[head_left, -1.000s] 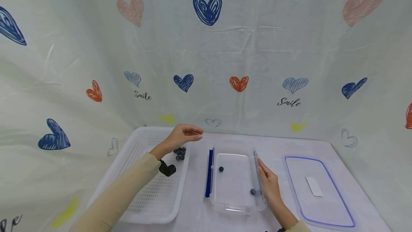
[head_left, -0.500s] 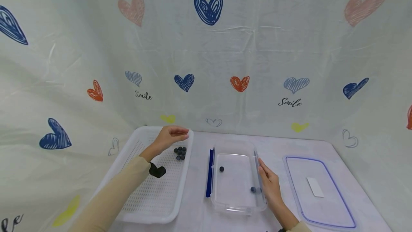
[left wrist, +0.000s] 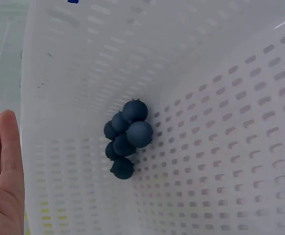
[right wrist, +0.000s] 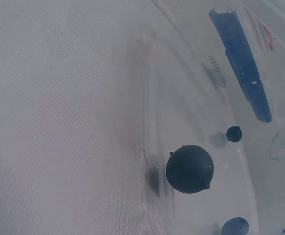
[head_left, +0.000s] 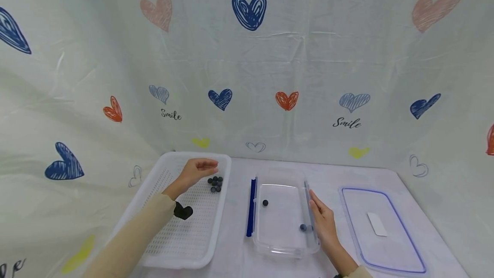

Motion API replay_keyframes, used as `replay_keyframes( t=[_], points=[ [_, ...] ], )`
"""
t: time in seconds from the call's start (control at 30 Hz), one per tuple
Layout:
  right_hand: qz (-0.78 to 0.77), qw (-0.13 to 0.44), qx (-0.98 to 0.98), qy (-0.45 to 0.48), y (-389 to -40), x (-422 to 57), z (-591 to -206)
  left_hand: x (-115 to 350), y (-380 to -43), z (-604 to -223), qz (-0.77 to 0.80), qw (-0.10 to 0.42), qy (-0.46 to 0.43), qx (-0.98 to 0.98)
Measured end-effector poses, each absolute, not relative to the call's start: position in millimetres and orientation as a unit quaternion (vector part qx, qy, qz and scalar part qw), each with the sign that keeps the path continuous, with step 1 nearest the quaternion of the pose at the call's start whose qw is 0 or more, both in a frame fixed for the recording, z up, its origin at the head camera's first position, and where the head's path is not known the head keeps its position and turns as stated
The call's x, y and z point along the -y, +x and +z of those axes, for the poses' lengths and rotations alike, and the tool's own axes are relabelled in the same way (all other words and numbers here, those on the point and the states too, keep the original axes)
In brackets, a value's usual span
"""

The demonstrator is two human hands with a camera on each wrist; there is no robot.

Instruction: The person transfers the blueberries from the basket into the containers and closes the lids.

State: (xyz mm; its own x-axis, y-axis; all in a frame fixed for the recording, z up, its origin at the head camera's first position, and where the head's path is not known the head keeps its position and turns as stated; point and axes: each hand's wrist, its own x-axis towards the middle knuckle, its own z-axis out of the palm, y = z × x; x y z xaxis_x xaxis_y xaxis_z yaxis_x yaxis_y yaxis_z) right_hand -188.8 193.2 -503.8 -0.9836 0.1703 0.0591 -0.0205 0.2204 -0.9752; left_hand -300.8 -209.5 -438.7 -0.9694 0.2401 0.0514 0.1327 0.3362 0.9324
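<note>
Currently | left fingers (left wrist: 10, 152) narrowly parted | one basket (head_left: 213, 235): seven balls (left wrist: 124, 145) | right fingers (head_left: 318, 201) straight against one box (head_left: 283, 218)

White perf. basket (left wrist: 59, 105) w/ 7 dk-blue balls (left wrist: 124, 145) bunched inside nr a wall; L hand (left wrist: 6, 178) at L edge, fingers straight.

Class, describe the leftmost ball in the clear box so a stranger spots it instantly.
Between the white basket and the blue-edged lid stands a clear box with a blue strip along its left side. The dark ball sits just inside that side, nearer the strip than any other ball there and farthest from the right hand.
</note>
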Motion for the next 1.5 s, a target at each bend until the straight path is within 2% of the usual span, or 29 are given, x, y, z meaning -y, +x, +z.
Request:
replay_keyframes(
  t=[0.97,1.5],
  points=[
    [0.617,0.08,0.781,-0.051,-190.4,-191.8,-502.9,229.4,-300.3,-498.5,0.524,0.024,0.081,-0.848],
    [0.622,0.083,0.777,-0.054,-189.7,-193.0,-505.2,227.4,-297.3,-513.2,0.49,0.041,0.078,-0.867]
  ],
)
